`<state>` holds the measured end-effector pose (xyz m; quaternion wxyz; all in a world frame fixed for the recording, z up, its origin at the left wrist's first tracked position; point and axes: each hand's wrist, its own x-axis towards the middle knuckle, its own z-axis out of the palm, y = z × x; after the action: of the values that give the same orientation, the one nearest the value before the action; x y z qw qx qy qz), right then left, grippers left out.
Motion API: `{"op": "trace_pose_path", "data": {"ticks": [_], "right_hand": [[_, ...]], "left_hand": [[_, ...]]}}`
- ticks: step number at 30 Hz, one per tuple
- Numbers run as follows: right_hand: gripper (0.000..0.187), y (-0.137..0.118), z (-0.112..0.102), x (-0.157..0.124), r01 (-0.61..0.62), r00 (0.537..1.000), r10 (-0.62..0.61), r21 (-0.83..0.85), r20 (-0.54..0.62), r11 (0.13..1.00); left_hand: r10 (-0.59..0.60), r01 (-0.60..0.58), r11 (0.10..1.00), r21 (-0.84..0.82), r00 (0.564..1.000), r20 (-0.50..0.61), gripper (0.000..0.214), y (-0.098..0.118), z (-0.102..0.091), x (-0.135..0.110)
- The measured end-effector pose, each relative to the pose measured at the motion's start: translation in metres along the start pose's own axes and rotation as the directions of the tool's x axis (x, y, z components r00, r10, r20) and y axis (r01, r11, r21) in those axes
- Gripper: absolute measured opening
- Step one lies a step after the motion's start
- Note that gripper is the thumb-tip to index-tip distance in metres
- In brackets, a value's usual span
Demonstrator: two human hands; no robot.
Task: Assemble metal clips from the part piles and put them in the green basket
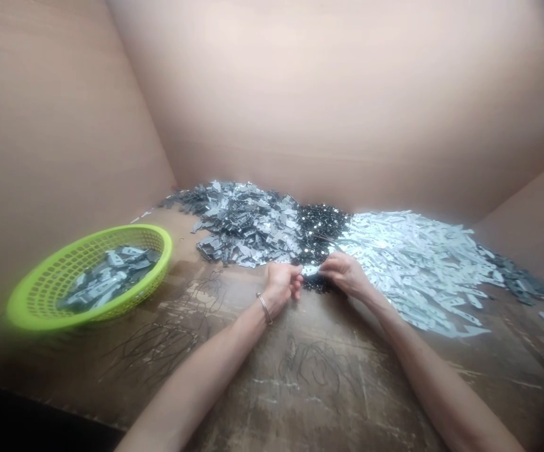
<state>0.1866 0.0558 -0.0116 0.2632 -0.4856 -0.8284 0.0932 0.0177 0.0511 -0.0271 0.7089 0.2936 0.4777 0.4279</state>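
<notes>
My left hand (282, 284) and my right hand (344, 274) meet at the middle of the worn wooden table (300, 376). Both pinch one small silvery metal piece (310, 270) between their fingertips. A thin bangle sits on my left wrist. Right behind the hands lies a heap of small black parts (321, 229). To its left is a pile of grey metal plates (243, 223). To its right spreads a wide pile of bright silver strips (422, 257).
A lime-green plastic basket (41, 295) holding several grey metal pieces stands at the left. Tall cardboard walls (323, 94) close off the back and both sides. A few stray dark pieces (521, 282) lie at the far right.
</notes>
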Motion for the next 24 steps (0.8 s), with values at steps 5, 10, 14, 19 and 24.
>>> {"op": "trace_pose_path", "data": {"ticks": [5,10,14,19,24], "right_hand": [[0.013,-0.002,0.001,0.001,0.008,1.000,-0.007,-0.065,0.013,0.998],[0.012,-0.003,-0.008,-0.001,-0.024,1.000,0.024,0.028,-0.009,0.999],[0.013,0.000,-0.020,-0.002,-0.099,0.992,0.105,0.083,-0.070,0.992],[0.014,0.001,-0.020,-0.001,-0.041,0.998,0.043,0.042,-0.050,0.998],[0.012,0.000,-0.011,0.000,0.019,0.999,-0.019,-0.016,-0.033,1.000]], "left_hand": [[0.007,-0.007,1.000,0.004,1.000,0.002,0.015,0.000,0.000,-0.001],[0.007,-0.007,1.000,0.005,1.000,0.000,0.014,0.001,0.001,-0.002],[0.002,-0.002,1.000,0.005,1.000,-0.007,0.015,0.002,0.002,-0.003],[0.001,-0.001,1.000,0.009,1.000,-0.003,0.015,0.003,0.002,-0.005],[0.000,0.000,1.000,0.015,1.000,0.002,0.014,0.003,0.002,-0.004]]}}
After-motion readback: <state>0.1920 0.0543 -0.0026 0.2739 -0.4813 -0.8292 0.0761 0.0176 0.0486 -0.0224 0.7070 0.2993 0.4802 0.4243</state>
